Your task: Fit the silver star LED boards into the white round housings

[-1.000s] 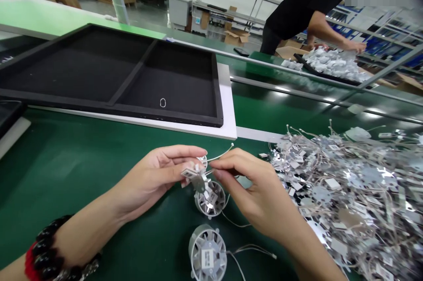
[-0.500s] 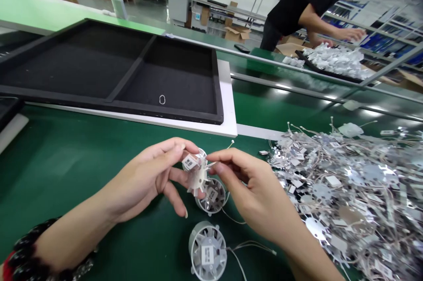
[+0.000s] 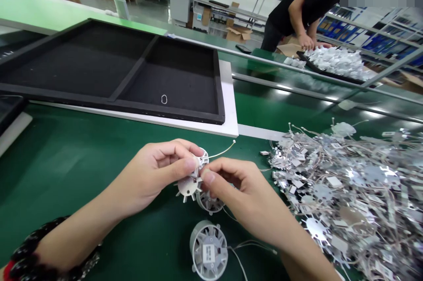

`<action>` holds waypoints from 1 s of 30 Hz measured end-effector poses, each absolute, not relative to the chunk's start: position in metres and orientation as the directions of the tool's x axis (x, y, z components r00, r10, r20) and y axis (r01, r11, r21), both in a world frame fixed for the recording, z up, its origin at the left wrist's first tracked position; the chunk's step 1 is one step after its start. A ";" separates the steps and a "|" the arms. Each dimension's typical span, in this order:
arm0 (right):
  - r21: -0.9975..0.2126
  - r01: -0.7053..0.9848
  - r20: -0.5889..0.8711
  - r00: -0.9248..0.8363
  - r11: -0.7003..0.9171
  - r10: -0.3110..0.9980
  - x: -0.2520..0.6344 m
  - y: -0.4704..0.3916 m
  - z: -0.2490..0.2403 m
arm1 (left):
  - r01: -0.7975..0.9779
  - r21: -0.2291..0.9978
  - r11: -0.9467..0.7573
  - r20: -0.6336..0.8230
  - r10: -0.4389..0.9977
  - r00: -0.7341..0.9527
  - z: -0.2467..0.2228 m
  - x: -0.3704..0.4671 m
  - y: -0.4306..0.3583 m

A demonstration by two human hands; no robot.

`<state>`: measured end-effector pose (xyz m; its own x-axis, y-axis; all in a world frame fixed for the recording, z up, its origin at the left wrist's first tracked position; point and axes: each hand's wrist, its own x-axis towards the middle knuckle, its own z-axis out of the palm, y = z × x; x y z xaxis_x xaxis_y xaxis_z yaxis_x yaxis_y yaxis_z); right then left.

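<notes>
My left hand (image 3: 165, 168) pinches a small silver metal disc (image 3: 188, 187) with notched, prong-like edges; it hangs tilted below the thumb. My right hand (image 3: 231, 181) is closed, thumb and forefinger pressed together against the disc's right side; what lies between them is hidden. Behind the hands, a round grey fan-like housing (image 3: 210, 203) is partly covered. Another housing (image 3: 209, 250), with a white label and thin wires, lies nearer me. Beyond my fingertips shows part of a third round piece (image 3: 203, 156), with a thin white wire (image 3: 223, 152) rising to the right.
A big heap of silver notched discs with wires (image 3: 340, 192) covers the right side of the green table (image 3: 82, 157). A black divided tray (image 3: 178, 73) lies on a white board at the back left. Across the bench, a co-worker (image 3: 307, 12) bends over white wrapped pieces (image 3: 337, 62).
The disc has turned and dropped lower beneath my left thumb, and its label no longer shows. My right fingers have moved down and closer to it. The co-worker's hands have come together, lower and left.
</notes>
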<state>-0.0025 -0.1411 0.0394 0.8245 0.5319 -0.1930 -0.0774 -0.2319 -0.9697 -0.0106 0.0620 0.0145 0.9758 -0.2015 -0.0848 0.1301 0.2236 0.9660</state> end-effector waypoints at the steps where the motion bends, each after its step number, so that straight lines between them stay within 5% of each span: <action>1: -0.970 -0.118 -0.215 0.818 -0.211 0.533 -0.003 -0.140 0.039 | 0.115 0.972 0.207 -0.074 -0.197 0.978 0.015 -0.011 0.062; 10: -0.984 -0.130 -0.172 0.876 -0.121 0.450 -0.004 -0.133 0.035 | 0.011 0.995 0.102 -0.002 -0.085 0.996 0.016 -0.011 0.060; 19: -0.928 0.272 0.175 0.921 -0.254 0.348 -0.007 -0.131 0.024 | 0.281 0.924 0.259 -0.230 -0.210 0.950 0.013 -0.011 0.065; 30: -0.913 0.248 0.107 0.912 -0.323 0.397 -0.004 -0.134 0.030 | 0.346 0.866 0.361 -0.268 -0.249 0.931 0.017 -0.012 0.069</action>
<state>-0.0040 -0.1344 0.0303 0.9118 0.3965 0.1068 0.2476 -0.3235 -0.9133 -0.0122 0.0693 0.0167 0.9306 -0.2490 -0.2682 0.3461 0.3609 0.8660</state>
